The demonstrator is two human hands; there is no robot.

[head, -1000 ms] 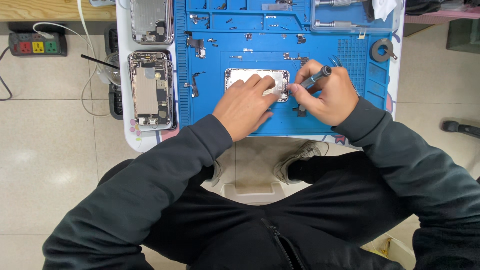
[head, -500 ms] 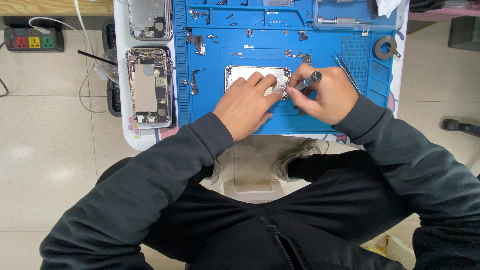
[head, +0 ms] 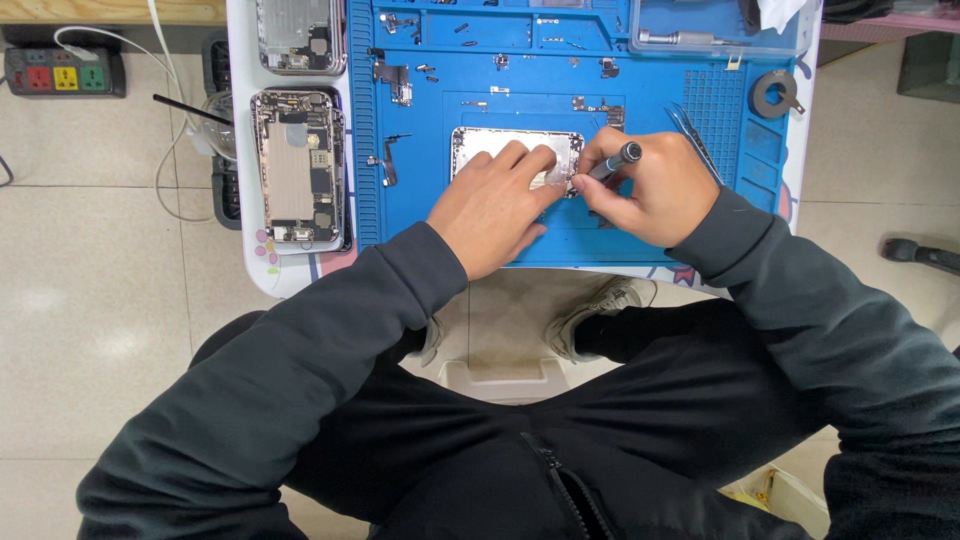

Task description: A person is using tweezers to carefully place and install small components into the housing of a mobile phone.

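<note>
Nearest the camera are the person's dark sleeves and lap, with two grey shoes on the floor below the table edge. Above them, the left hand (head: 495, 205) lies flat, fingers spread and pressing down on a silver phone shell (head: 515, 150), which sits near the middle of a blue work mat (head: 440, 100). The right hand (head: 650, 185) is closed around a dark screwdriver (head: 617, 160), its tip angled down to the shell's right edge, just beside the left fingertips.

To do this well, it seems wise that the left hand keeps the shell pinned so it cannot slide, and that the driver stands squarely in the screw head with light, steady pressure; a tilted tip could slip and chew the screw.

The shell looks thin, pale and metallic, with rounded corners; most of its lower part is hidden under the left hand.

Further off, small screws and brackets lie scattered on the mat, and tweezers (head: 695, 135) rest just right of the right hand. Left of the mat lies an opened phone (head: 297, 165) showing its insides, with another one (head: 297, 35) beyond it. A tape roll (head: 773, 93) sits at the far right.
</note>
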